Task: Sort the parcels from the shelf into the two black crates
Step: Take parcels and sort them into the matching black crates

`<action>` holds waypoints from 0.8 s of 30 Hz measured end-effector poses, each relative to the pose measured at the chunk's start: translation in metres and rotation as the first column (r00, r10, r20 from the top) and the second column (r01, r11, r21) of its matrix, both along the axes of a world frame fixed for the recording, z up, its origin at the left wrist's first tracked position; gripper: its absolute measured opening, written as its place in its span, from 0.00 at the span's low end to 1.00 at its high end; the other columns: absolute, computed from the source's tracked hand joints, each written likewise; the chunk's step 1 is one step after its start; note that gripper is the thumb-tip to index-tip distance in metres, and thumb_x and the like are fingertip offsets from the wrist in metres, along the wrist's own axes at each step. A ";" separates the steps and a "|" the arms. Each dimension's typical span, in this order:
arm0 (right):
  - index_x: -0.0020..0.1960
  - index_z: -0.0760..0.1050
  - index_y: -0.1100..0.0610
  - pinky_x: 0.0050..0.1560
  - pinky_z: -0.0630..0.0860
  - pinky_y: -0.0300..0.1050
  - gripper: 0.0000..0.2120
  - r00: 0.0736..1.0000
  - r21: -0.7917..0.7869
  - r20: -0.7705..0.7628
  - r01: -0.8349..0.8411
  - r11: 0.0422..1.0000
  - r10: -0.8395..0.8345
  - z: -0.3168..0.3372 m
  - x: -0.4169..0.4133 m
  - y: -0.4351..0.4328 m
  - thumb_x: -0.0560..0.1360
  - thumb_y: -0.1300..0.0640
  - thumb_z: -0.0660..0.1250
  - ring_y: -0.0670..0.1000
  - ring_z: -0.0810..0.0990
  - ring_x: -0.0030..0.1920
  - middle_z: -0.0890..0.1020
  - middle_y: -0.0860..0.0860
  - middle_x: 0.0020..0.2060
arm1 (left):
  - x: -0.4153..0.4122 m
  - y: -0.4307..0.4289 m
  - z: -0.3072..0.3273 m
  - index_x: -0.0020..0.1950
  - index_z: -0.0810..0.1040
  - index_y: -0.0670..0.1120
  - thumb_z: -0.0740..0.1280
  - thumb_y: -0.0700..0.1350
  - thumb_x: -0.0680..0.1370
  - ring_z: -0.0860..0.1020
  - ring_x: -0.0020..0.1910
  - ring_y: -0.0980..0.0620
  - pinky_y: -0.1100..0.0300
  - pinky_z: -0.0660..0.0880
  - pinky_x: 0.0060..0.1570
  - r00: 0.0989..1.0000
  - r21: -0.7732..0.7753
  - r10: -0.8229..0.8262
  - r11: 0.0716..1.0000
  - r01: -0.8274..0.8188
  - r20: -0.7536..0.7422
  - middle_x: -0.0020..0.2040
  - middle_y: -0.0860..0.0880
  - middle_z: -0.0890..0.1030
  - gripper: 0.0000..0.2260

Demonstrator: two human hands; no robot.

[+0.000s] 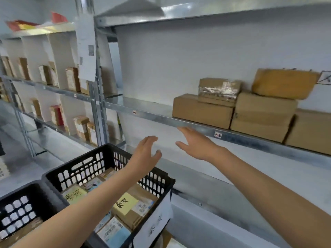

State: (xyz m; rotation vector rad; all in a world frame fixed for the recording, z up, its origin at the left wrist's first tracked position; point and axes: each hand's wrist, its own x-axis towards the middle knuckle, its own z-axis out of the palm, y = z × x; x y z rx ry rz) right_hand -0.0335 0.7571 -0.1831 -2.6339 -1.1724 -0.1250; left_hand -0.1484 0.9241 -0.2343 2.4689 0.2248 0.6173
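head view: brown cardboard parcels [202,111] stacked on shelf [152,116], l hand [146,153] & r hand [196,145] fingers spread, empty.

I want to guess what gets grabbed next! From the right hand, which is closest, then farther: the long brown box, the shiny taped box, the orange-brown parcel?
From the right hand:
1. Long brown box, on the shelf just above the hand.
2. Shiny taped box, sitting on top of it.
3. Orange-brown parcel, highest up, far right.
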 end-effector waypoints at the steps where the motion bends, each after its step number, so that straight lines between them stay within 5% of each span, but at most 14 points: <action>1: 0.79 0.53 0.53 0.72 0.64 0.53 0.30 0.999 0.011 0.014 0.031 0.999 -0.031 0.007 0.001 -0.015 0.82 0.44 0.58 0.54 0.61 0.76 0.58 0.51 0.78 | 0.008 -0.014 0.007 0.75 0.65 0.45 0.63 0.44 0.82 0.64 0.74 0.51 0.62 0.59 0.70 1.000 0.020 -0.026 0.999 0.025 0.014 0.75 0.49 0.66 0.22; 9: 0.79 0.54 0.54 0.71 0.65 0.52 0.30 0.960 0.145 0.013 0.274 0.951 -0.279 0.058 0.014 -0.161 0.82 0.46 0.59 0.56 0.64 0.75 0.61 0.52 0.77 | 0.068 -0.136 0.069 0.74 0.66 0.48 0.62 0.46 0.82 0.69 0.67 0.49 0.63 0.64 0.56 0.969 0.017 -0.235 0.972 0.235 0.070 0.72 0.48 0.69 0.20; 15: 0.78 0.56 0.54 0.68 0.68 0.50 0.28 0.927 0.206 0.050 0.355 0.912 -0.372 0.101 0.025 -0.253 0.82 0.45 0.58 0.52 0.68 0.70 0.65 0.51 0.73 | 0.107 -0.215 0.117 0.73 0.67 0.48 0.62 0.43 0.81 0.72 0.49 0.55 0.67 0.66 0.39 0.923 -0.006 -0.352 0.934 0.357 0.155 0.61 0.50 0.75 0.20; 24: 0.78 0.57 0.57 0.73 0.62 0.50 0.28 0.855 0.293 0.045 0.483 0.825 -0.517 0.119 0.067 -0.350 0.83 0.47 0.58 0.52 0.62 0.75 0.61 0.52 0.76 | 0.146 -0.296 0.127 0.74 0.68 0.46 0.64 0.42 0.80 0.72 0.62 0.53 0.62 0.66 0.57 0.886 0.011 -0.434 0.899 0.438 0.162 0.70 0.50 0.71 0.21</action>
